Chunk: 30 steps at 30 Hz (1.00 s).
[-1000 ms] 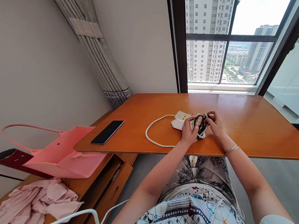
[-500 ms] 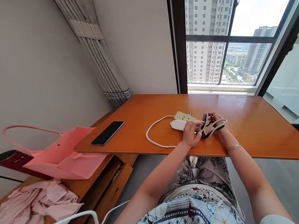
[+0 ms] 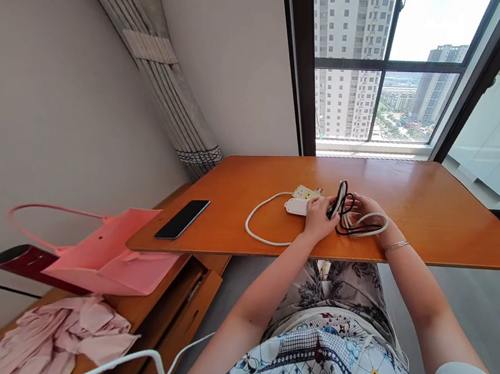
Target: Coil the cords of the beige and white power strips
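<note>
My left hand [image 3: 320, 220] grips a looped bundle of black cable [image 3: 351, 232] and white cable [image 3: 376, 221] above the wooden table. One end of the bundle stands up past its fingers. On the other side, my right hand [image 3: 371, 208] is curled at the loops, with the white cable crossing in front of its palm; its fingertips are partly hidden. Next to my left hand lie a white power strip [image 3: 295, 206] and a yellowish power strip [image 3: 305, 193], partly covered by the hand. A white cord [image 3: 258, 209] curves from them toward the table's front edge.
A dark phone [image 3: 182, 219] lies on the left of the wooden table [image 3: 422, 198]. Lower left, a pink bag [image 3: 121, 261], a dark red object [image 3: 31, 262] and pink cloth [image 3: 64, 335] rest on a wooden cabinet. A white curved tube [image 3: 152, 355] rises nearby. Beyond the table is a window.
My right hand has shifted slightly right, drawing the loops wider. The bundle's left end now stands more upright at my left hand. The view has tilted a little.
</note>
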Each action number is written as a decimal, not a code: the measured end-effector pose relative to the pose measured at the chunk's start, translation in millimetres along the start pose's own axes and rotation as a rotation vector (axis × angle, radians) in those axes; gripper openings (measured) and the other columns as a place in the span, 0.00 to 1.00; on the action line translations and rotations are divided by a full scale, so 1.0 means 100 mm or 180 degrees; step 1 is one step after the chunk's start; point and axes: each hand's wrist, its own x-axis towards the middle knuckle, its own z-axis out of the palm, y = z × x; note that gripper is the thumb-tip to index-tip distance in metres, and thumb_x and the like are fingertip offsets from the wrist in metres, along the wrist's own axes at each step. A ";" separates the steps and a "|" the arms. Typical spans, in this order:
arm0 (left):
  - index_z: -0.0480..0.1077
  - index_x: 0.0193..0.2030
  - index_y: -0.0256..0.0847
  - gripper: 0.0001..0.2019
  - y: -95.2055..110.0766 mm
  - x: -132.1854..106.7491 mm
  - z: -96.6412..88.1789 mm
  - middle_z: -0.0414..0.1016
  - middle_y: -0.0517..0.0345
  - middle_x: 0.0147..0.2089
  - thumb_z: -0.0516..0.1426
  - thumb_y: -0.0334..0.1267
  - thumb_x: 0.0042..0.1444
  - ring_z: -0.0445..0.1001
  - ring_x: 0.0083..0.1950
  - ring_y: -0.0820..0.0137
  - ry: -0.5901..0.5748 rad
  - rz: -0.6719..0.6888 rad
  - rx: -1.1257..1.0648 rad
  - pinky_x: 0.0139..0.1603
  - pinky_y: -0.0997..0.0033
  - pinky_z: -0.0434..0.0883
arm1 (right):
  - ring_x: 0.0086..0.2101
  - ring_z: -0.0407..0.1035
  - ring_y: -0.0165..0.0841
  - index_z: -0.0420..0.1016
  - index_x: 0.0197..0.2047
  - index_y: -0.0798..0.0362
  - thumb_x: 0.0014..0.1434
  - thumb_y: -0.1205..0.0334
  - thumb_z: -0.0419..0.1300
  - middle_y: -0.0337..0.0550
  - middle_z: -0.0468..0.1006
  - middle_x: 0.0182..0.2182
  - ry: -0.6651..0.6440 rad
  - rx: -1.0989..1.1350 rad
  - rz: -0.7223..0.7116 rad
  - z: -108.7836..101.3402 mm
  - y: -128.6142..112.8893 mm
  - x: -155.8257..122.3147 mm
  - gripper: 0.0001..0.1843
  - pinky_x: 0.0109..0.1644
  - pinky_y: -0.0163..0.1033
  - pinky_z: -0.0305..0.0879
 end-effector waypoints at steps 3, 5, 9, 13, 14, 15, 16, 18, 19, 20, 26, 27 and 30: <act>0.72 0.49 0.44 0.15 -0.09 0.05 -0.04 0.82 0.52 0.48 0.58 0.33 0.53 0.77 0.52 0.58 0.0436 -0.0066 -0.0261 0.64 0.49 0.64 | 0.33 0.75 0.31 0.75 0.43 0.52 0.57 0.55 0.68 0.45 0.81 0.38 0.0014 -0.0278 -0.0197 0.02 0.01 -0.04 0.14 0.30 0.32 0.72; 0.72 0.47 0.44 0.12 -0.15 0.09 -0.08 0.82 0.51 0.48 0.58 0.34 0.54 0.77 0.51 0.59 0.0622 -0.0115 -0.0485 0.63 0.49 0.66 | 0.34 0.75 0.30 0.75 0.48 0.51 0.51 0.59 0.72 0.44 0.80 0.42 0.0029 -0.0485 -0.0371 0.05 0.04 -0.08 0.21 0.32 0.33 0.73; 0.73 0.50 0.44 0.14 -0.24 0.18 -0.16 0.81 0.50 0.49 0.55 0.35 0.59 0.78 0.51 0.61 0.0711 -0.0327 -0.0987 0.57 0.54 0.72 | 0.35 0.75 0.30 0.72 0.54 0.50 0.46 0.62 0.74 0.43 0.80 0.45 -0.0590 -0.0620 -0.0442 0.12 0.09 -0.18 0.32 0.36 0.34 0.75; 0.73 0.56 0.43 0.18 -0.30 0.32 -0.33 0.82 0.50 0.49 0.54 0.36 0.59 0.79 0.52 0.61 0.0535 -0.0346 -0.1101 0.54 0.60 0.74 | 0.37 0.75 0.32 0.74 0.51 0.52 0.43 0.62 0.75 0.44 0.82 0.42 -0.1102 -0.0790 -0.0373 0.14 0.11 -0.21 0.31 0.39 0.35 0.75; 0.73 0.56 0.42 0.19 -0.31 0.36 -0.39 0.82 0.50 0.50 0.54 0.36 0.58 0.79 0.52 0.61 0.0476 -0.0336 -0.1066 0.54 0.60 0.74 | 0.37 0.75 0.33 0.75 0.50 0.53 0.42 0.62 0.75 0.44 0.82 0.42 -0.1127 -0.0866 -0.0381 0.13 0.11 -0.20 0.30 0.39 0.36 0.74; 0.73 0.56 0.42 0.20 -0.34 0.41 -0.46 0.82 0.50 0.50 0.54 0.35 0.57 0.79 0.52 0.60 0.0416 -0.0329 -0.1013 0.54 0.60 0.74 | 0.36 0.75 0.34 0.76 0.48 0.53 0.41 0.63 0.75 0.44 0.82 0.41 -0.1012 -0.0965 -0.0421 0.11 0.11 -0.17 0.28 0.38 0.36 0.74; 0.74 0.56 0.41 0.20 -0.36 0.46 -0.53 0.81 0.49 0.51 0.54 0.35 0.57 0.79 0.53 0.60 0.0337 -0.0328 -0.0932 0.54 0.60 0.74 | 0.35 0.74 0.34 0.77 0.46 0.54 0.40 0.65 0.74 0.44 0.82 0.39 -0.0768 -0.1067 -0.0491 0.08 0.10 -0.14 0.27 0.36 0.36 0.73; 0.74 0.56 0.40 0.21 -0.43 0.56 -0.66 0.81 0.49 0.51 0.53 0.33 0.55 0.79 0.52 0.60 0.0139 -0.0376 -0.0665 0.56 0.59 0.74 | 0.31 0.72 0.33 0.77 0.42 0.55 0.40 0.68 0.72 0.43 0.80 0.35 -0.0061 -0.1213 -0.0677 0.00 0.08 -0.05 0.23 0.34 0.37 0.71; 0.74 0.56 0.39 0.22 -0.46 0.60 -0.72 0.81 0.49 0.51 0.52 0.32 0.55 0.79 0.52 0.60 -0.0002 -0.0410 -0.0497 0.56 0.59 0.74 | 0.29 0.70 0.31 0.77 0.41 0.55 0.40 0.69 0.70 0.41 0.79 0.32 0.0297 -0.1245 -0.0766 -0.05 0.06 -0.01 0.21 0.33 0.37 0.69; 0.74 0.56 0.39 0.23 -0.50 0.64 -0.77 0.81 0.49 0.51 0.52 0.31 0.55 0.79 0.52 0.59 -0.0130 -0.0437 -0.0308 0.57 0.59 0.73 | 0.27 0.68 0.30 0.76 0.40 0.54 0.42 0.68 0.69 0.40 0.77 0.30 0.0593 -0.1249 -0.0849 -0.10 0.05 0.04 0.19 0.32 0.37 0.68; 0.70 0.64 0.39 0.27 -0.58 0.79 -0.82 0.75 0.44 0.62 0.53 0.28 0.56 0.73 0.62 0.52 -0.0534 -0.0305 0.0713 0.65 0.52 0.66 | 0.27 0.64 0.30 0.71 0.39 0.52 0.48 0.56 0.65 0.39 0.73 0.30 0.1587 -0.1231 -0.1244 -0.39 -0.02 0.21 0.16 0.32 0.38 0.65; 0.69 0.64 0.39 0.27 -0.58 0.79 -0.80 0.72 0.44 0.65 0.54 0.28 0.56 0.71 0.64 0.51 -0.0515 -0.0258 0.0779 0.66 0.51 0.65 | 0.28 0.65 0.31 0.70 0.38 0.52 0.48 0.54 0.65 0.40 0.73 0.30 0.1690 -0.1257 -0.1311 -0.42 -0.02 0.22 0.16 0.34 0.39 0.65; 0.71 0.60 0.41 0.23 -0.57 0.79 -0.74 0.66 0.42 0.69 0.57 0.30 0.57 0.68 0.67 0.48 -0.0454 -0.0210 0.0944 0.66 0.46 0.65 | 0.34 0.68 0.35 0.71 0.38 0.52 0.49 0.50 0.64 0.43 0.75 0.33 0.1922 -0.1383 -0.1569 -0.48 -0.04 0.21 0.18 0.41 0.41 0.66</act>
